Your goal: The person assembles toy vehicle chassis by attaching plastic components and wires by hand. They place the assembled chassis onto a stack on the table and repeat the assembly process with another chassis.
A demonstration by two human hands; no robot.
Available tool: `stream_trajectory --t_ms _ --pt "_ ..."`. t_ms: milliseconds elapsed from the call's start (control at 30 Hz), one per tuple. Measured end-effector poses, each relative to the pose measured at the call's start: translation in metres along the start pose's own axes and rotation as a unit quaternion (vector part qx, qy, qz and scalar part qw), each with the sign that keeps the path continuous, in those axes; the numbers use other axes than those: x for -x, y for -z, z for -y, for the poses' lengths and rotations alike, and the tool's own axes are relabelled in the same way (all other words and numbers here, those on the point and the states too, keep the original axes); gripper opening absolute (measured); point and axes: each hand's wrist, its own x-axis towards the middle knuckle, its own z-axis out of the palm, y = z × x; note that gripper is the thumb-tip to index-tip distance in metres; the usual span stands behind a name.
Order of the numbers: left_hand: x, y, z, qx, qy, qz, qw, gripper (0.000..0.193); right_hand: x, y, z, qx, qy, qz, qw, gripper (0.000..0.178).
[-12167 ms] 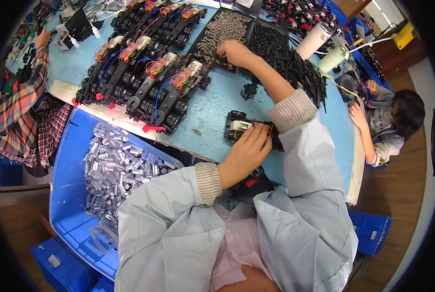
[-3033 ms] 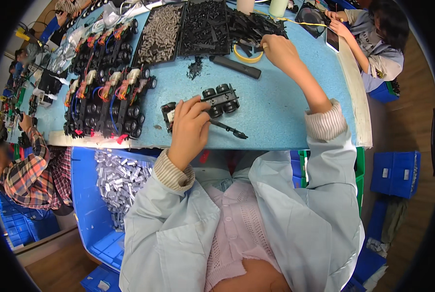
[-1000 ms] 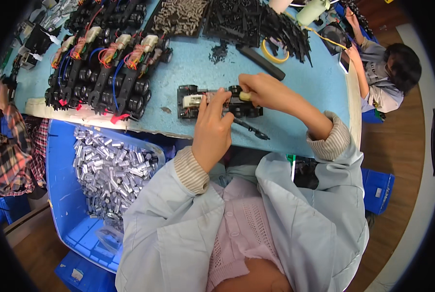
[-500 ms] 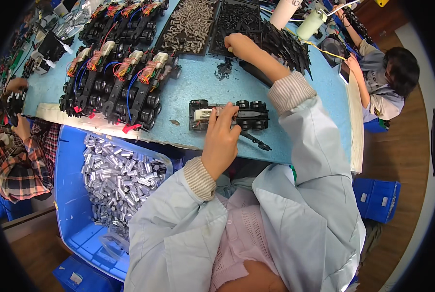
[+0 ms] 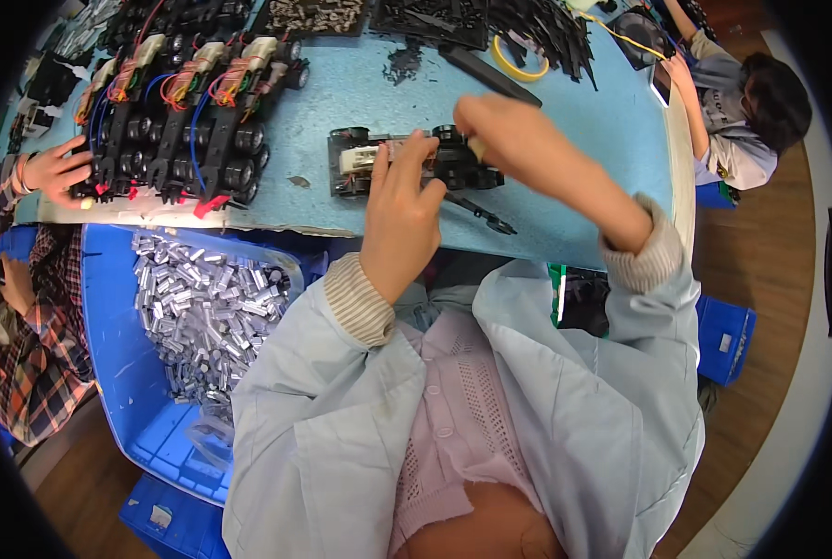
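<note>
Along the blue bench (image 5: 583, 177), near its front edge. Below it, left: blue bin (image 5: 113, 363) of metal pieces (image 5: 202, 307). Wired chassis (image 5: 216, 140) stand rowed at bench left. Single chassis (image 5: 358, 160) lies before the person. Left hand (image 5: 400, 219): fingers parted, slightly bent, laid across its middle. Right hand (image 5: 518, 138): over its right end, contact unclear. Yellow ring (image 5: 525, 77): beyond, on the bench. Pale yellow piece (image 5: 476, 147): mostly hidden, held in the right hand's curled fingers.
</note>
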Motion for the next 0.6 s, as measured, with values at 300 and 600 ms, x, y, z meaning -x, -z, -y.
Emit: stream_trajectory --t_ms 300,600 --pt "0.002 -0.004 -0.005 -0.011 -0.004 0.010 1.000 0.008 0.019 -0.008 0.018 -0.030 0.034 0.006 0.999 0.024" --pt "0.001 -0.005 -0.007 -0.025 -0.008 0.017 1.000 0.006 0.025 -0.011 0.013 -0.036 0.007 -0.022 0.999 0.027"
